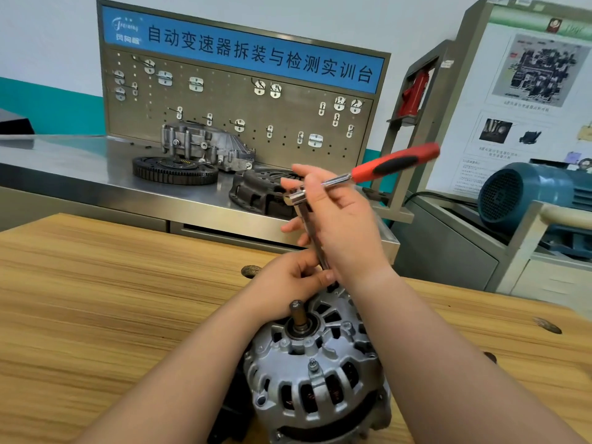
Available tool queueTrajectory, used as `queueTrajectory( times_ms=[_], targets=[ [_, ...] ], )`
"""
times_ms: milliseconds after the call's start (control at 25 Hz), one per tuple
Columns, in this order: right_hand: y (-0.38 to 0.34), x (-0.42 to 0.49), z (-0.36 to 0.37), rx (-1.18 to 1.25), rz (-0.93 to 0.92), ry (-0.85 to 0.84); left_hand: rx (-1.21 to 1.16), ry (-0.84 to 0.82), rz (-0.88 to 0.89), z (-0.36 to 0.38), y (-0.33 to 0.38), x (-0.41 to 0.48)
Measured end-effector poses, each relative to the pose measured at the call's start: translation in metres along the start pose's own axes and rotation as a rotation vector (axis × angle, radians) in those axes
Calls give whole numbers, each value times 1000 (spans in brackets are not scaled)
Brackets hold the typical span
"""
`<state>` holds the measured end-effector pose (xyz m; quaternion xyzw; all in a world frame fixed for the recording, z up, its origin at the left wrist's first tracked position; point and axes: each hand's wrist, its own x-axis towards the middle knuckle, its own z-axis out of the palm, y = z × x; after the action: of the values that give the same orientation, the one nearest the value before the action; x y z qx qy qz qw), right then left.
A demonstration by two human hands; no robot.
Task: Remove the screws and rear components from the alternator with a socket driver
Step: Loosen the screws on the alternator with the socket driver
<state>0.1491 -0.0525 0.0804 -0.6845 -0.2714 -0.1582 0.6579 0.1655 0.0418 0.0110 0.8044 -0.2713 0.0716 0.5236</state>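
Note:
A silver alternator [315, 370] stands on the wooden table [112, 283] at the bottom centre, its shaft pointing up. A ratchet with a red and black handle [394, 163] carries a long extension bar [315, 238] that runs down to the alternator's far edge. My right hand [339, 219] holds the ratchet head and the top of the bar, while the handle sticks out to the upper right. My left hand [288, 283] pinches the bar's lower end just above the housing. The socket and the screw under it are hidden by my hands.
Behind the table, a steel bench [80, 161] bears a toothed flywheel [174, 169], a cast housing [205, 145] and a dark clutch cover [259, 193]. A pegboard [237, 100] with hooks stands at its back. A blue motor [525, 193] sits at the right.

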Motion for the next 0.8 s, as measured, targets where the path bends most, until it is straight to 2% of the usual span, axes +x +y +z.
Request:
queueTrajectory(
  times_ms=[80,120,240,320,520,640,800],
  targets=[
    [-1,-3,0,-134,-87,-30,-9,16,7,1,2,0],
    [-1,-4,1,-123,-74,-33,-26,20,12,0,2,-1],
    [-4,1,-1,171,150,32,-76,-24,34,-1,0,-3],
    [-4,3,-2,231,209,44,-96,-45,38,0,-2,-3],
    [0,-3,1,29,-11,-39,-54,5,22,1,-2,0],
    [-1,-2,2,15,-4,-45,-37,12,24,1,-1,0],
    [-1,3,0,183,89,24,-104,-9,5,1,-3,-1]
  ],
)
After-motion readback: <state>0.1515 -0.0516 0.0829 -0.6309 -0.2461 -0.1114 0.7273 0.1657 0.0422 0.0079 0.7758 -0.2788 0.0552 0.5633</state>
